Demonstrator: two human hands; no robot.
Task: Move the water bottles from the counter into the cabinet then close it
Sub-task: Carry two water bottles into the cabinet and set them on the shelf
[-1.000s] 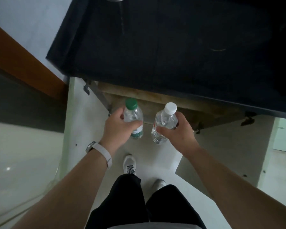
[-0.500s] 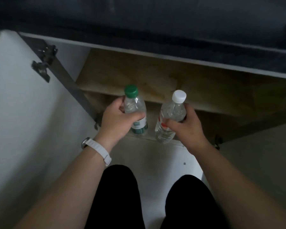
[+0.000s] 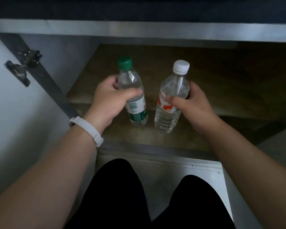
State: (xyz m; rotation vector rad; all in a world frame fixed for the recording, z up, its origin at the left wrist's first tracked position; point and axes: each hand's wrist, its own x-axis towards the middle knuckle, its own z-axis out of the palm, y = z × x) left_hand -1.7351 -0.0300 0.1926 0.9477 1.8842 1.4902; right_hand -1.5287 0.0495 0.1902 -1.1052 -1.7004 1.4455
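I hold two clear water bottles upright at the front of the open cabinet [image 3: 229,83]. My left hand [image 3: 108,103] grips the green-capped bottle [image 3: 132,90], which has a green and white label. My right hand [image 3: 192,107] grips the white-capped bottle [image 3: 171,98], which has a red and white label. Both bottles hang just over the lower cabinet floor [image 3: 139,136], in front of a wooden shelf. I cannot tell whether their bases touch the floor.
The white cabinet door [image 3: 15,113] stands open on the left, with a metal hinge [image 3: 25,63] on its inner face. The dark counter edge [image 3: 139,7] runs across the top. My black-clad knees [image 3: 116,195] are below, near the cabinet's front.
The view has dropped lower and closer to the cabinet. Both hands have carried the bottles forward and down, from in front of the opening to just over the lower floor.
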